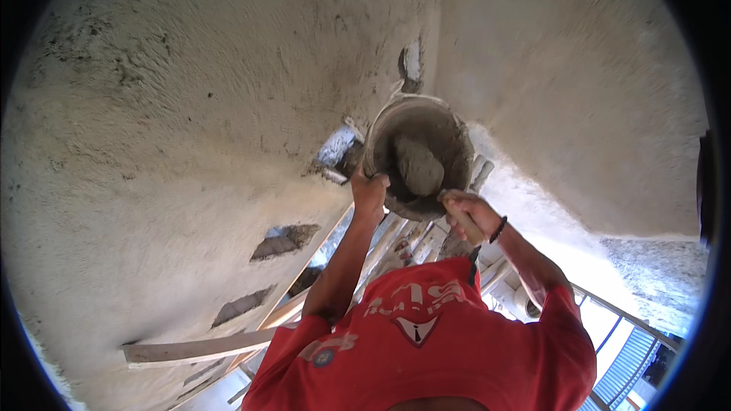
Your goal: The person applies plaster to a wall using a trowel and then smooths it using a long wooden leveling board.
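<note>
A round bucket [378,141], its walls caked with grey mortar, is tilted so that its mouth faces me. My left hand [370,195] grips its near left rim, the thumb over the edge. Inside lies a thick lump of wet mortar [419,167]. At the near right rim, my right hand [474,213] is closed round the wooden handle of a trowel [461,221]. The trowel's blade cannot be told apart from the mortar in the bucket. A dark bracelet sits on my right wrist.
Rough plastered walls [190,106] meet in a corner beyond the bucket. Gaps [285,242] break the left wall, and a plank [198,348] sticks out from it. Below are several wooden poles. A metal railing [624,323] stands at the lower right.
</note>
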The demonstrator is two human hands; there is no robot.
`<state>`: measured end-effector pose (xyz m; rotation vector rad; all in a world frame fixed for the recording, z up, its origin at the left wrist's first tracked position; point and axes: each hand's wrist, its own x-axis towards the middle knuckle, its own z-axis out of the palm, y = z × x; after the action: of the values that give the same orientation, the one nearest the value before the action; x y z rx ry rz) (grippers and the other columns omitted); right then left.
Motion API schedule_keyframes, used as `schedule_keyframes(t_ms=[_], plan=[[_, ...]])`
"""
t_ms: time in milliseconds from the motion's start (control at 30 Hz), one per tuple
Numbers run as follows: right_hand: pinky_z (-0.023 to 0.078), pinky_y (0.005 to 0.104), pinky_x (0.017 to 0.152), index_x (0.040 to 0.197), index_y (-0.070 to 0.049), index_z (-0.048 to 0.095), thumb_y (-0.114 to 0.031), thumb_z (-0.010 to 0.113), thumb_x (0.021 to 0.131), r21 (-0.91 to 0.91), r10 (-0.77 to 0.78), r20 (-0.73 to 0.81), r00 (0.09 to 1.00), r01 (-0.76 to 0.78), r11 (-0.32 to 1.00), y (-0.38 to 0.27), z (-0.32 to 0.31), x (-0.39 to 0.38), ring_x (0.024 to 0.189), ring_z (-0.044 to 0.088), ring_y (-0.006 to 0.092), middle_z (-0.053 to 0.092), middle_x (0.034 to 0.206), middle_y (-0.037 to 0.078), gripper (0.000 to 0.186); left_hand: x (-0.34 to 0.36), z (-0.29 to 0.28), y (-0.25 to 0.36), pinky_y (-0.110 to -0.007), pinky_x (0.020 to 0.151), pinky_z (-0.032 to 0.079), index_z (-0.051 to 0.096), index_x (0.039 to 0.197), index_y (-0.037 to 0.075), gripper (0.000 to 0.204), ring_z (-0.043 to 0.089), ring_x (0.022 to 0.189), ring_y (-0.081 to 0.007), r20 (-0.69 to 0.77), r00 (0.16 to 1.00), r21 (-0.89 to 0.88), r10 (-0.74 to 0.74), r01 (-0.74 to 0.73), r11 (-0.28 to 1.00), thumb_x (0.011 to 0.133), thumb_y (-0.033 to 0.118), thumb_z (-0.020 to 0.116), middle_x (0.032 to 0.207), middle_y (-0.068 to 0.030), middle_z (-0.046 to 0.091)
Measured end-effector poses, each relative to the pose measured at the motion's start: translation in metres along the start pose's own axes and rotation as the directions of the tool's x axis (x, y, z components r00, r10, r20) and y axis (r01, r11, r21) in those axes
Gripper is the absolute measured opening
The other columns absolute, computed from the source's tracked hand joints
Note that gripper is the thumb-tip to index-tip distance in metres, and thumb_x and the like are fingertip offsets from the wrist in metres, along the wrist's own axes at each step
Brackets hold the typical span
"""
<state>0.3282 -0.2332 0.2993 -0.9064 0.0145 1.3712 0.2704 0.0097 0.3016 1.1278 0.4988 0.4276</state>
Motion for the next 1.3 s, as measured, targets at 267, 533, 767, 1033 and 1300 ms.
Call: schedule_keyframes(t_ms=[267, 533, 767, 1033, 1300], plan=[[0.045, 0.0322, 0.046, 0.117, -0.009, 0.044, -0.023, 0.047, 0.078, 0.298, -0.271, 0.013, 0.963, 0.255, 0.92, -0.027, 0.06, -0.021, 0.053, 0.051, 0.0199, 0.054, 0.073, 0.011, 0.041, 0.023, -0.016, -0.008, -0.029, 0.076, 0.047, 0.051, 0.118, 0.0, 0.069, 0.056, 0.091, -0.0206, -0.163, 0.985, 0.013, -0.049, 0.051, 0.999, 0.05, -0.008, 0.048, 0.104, -0.0072, 0.06], [0.046, 0.0288, 0.05, 0.109, -0.01, 0.046, -0.026, 0.05, 0.086, 0.399, -0.794, -0.291, 0.534, 0.822, 0.406, -0.118, 0.104, -0.042, 0.059, 0.052, 0.0167, 0.054, 0.078, 0.008, 0.028, 0.015, -0.033, 0.0, -0.032, 0.08, 0.046, 0.049, 0.12, 0.001, 0.071, 0.056, 0.093, -0.0231, -0.158, 0.987, -0.026, -0.028, 0.025, 0.999, 0.05, -0.009, 0.048, 0.106, -0.0095, 0.059], [0.043, 0.0268, 0.049, 0.106, -0.006, 0.041, -0.019, 0.048, 0.09, -0.206, -0.848, -0.403, -0.344, 0.937, -0.282, -0.209, 0.142, -0.096, 0.062, 0.05, 0.0152, 0.051, 0.078, 0.007, 0.022, -0.008, -0.05, 0.01, -0.028, 0.072, 0.046, 0.05, 0.117, -0.001, 0.065, 0.056, 0.087, -0.0191, -0.177, 0.984, -0.058, -0.013, 0.002, 0.998, 0.053, -0.008, 0.047, 0.101, -0.0077, 0.06], [0.047, 0.025, 0.041, 0.13, 0.001, 0.028, -0.007, 0.048, 0.087, -0.755, -0.557, -0.256, -0.79, 0.523, -0.395, -0.281, 0.177, -0.074, 0.055, 0.055, 0.0147, 0.054, 0.072, 0.009, 0.048, -0.038, -0.074, 0.018, -0.029, 0.07, 0.047, 0.05, 0.118, 0.0, 0.065, 0.057, 0.087, -0.0197, -0.252, 0.967, -0.049, -0.037, 0.025, 0.998, 0.054, -0.01, 0.048, 0.101, -0.0086, 0.06], [0.045, 0.05, 0.07, 0.128, -0.001, 0.038, -0.02, 0.054, 0.084, -0.923, -0.932, 0.355, 0.079, -0.127, -0.363, -0.236, 0.121, 0.046, 0.082, 0.054, 0.0473, 0.057, 0.092, 0.03, 0.05, -0.031, -0.059, -0.004, -0.03, 0.071, 0.047, 0.053, 0.113, -0.002, 0.061, 0.058, 0.084, -0.0211, -0.229, 0.972, -0.137, -0.052, 0.02, 0.99, 0.052, -0.01, 0.049, 0.096, -0.0092, 0.061]])
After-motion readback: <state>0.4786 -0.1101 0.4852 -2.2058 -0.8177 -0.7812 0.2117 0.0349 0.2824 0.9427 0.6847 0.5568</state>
